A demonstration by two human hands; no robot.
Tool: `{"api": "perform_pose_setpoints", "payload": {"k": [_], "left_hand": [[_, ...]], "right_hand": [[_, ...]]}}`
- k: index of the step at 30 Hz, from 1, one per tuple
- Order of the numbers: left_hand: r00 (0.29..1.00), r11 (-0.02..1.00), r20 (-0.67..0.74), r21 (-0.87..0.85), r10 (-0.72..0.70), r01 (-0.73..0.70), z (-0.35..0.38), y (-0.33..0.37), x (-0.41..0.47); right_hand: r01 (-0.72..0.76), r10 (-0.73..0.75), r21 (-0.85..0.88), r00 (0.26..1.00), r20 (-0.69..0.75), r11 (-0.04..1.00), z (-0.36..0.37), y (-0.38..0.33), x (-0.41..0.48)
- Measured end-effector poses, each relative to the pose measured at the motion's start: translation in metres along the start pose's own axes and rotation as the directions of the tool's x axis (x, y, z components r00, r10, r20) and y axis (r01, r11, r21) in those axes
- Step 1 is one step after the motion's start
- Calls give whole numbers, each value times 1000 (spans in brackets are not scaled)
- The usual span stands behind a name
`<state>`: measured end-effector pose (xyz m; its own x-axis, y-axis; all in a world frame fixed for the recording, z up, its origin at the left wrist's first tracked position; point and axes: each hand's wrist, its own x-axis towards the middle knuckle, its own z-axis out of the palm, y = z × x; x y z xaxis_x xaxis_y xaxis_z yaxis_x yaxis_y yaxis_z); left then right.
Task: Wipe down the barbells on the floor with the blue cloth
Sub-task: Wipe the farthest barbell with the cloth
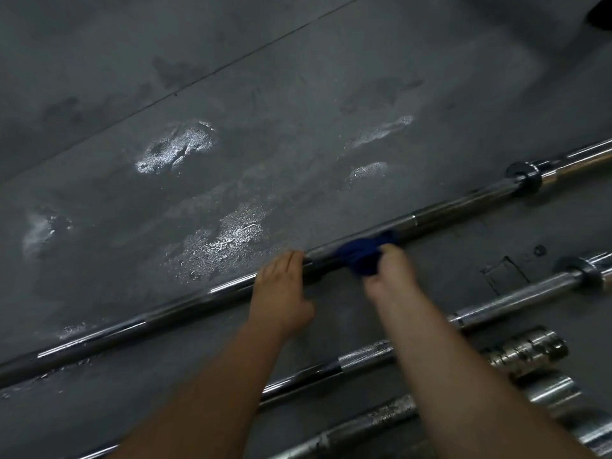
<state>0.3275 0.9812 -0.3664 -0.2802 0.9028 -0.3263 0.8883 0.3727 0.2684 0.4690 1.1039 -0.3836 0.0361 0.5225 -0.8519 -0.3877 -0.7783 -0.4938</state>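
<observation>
The left hand (pixel 281 293) rests straight-fingered on the far barbell (pixel 463 203), probably to stop it rolling, while just to its right the right hand (pixel 392 276) clutches the blue cloth (pixel 359 253) against the shaft for wiping.

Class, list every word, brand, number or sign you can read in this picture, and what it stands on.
None can be read.
The barbell under the blue cloth shows bare metal, no legible marking.
The chrome bar ends at lower right are too blurred to tell if anything is stamped there.
The floor bears only wet patches, no writing.
</observation>
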Motion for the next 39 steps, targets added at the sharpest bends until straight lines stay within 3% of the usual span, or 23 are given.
{"api": "perform_pose_setpoints", "payload": {"k": [2,3,4,5,6,7,8,9,10,11,13,15,16,18,20,22,24,26,28,30,32,36,39], "left_hand": [[1000,1000,-25,10,-16,16,1,6,-9],[999,1000,-37,9,-29,29,1,10,-15],[998,999,-47,6,-36,36,2,13,-20],[998,999,-52,15,-34,34,2,17,-23],[998,999,-50,26,-26,27,3,19,-25],[999,999,-48,30,-12,13,3,19,-26],[999,1000,-51,26,10,-8,4,16,-27],[997,999,-63,22,34,-33,6,11,-30],[995,999,-86,11,44,-44,7,2,-34],[993,999,-113,-1,35,-35,9,-9,-39],[990,999,-139,14,-27,30,10,-37,-53],[982,990,-147,59,-118,127,7,-71,-70],[979,983,-129,75,-156,167,5,-85,-77],[980,976,-57,91,-192,197,3,-101,-85],[979,975,-25,84,-203,204,4,-102,-89],[974,972,-27,64,-227,228,6,-99,-92],[976,976,-31,39,-214,215,8,-99,-96],[985,985,9,12,-174,174,4,-105,-99],[986,985,1,-33,-168,168,0,-114,-104],[978,981,-84,17,-191,193,-1,-124,-114],[979,977,-97,93,-182,191,6,-129,-126],[978,977,-100,91,-183,192,18,-126,-135],[980,981,-81,53,-183,188,19,-128,-134]], "right_hand": [[139,-110,132,972,-208,981,-17,-46,20],[232,-196,93,936,-292,968,-20,-60,23],[313,-317,-68,886,-338,947,-17,-66,20],[402,-496,-314,803,-331,860,-11,-63,14],[493,-684,-544,693,-227,679,-4,-52,7],[556,-816,-720,577,-26,416,2,-34,-6],[559,-832,-823,501,238,101,7,-11,-20],[531,-738,-821,466,488,-207,8,16,-31],[518,-596,-737,448,666,-434,7,39,-44],[559,-460,-631,433,775,-538,3,59,-52],[660,-323,-496,375,869,-565,-8,67,-58],[677,-392,-503,327,860,-537,-26,46,-43],[635,-483,-576,340,807,-514,-35,33,-33],[492,-669,-790,450,591,-366,-49,13,-24],[451,-738,-871,517,434,-196,-40,23,-32],[553,-651,-822,575,496,-138,-18,48,-47],[702,-413,-693,589,694,-163,-6,69,-59],[774,-271,-614,565,779,-152,-13,70,-63],[697,-371,-660,556,744,-280,-36,52,-52],[481,-482,-742,566,669,-467,-60,35,-44],[345,-522,-748,552,650,-567,-68,41,-47],[449,-529,-721,490,693,-528,-23,102,-73],[603,-337,-498,368,867,-624,10,163,-98]]}}
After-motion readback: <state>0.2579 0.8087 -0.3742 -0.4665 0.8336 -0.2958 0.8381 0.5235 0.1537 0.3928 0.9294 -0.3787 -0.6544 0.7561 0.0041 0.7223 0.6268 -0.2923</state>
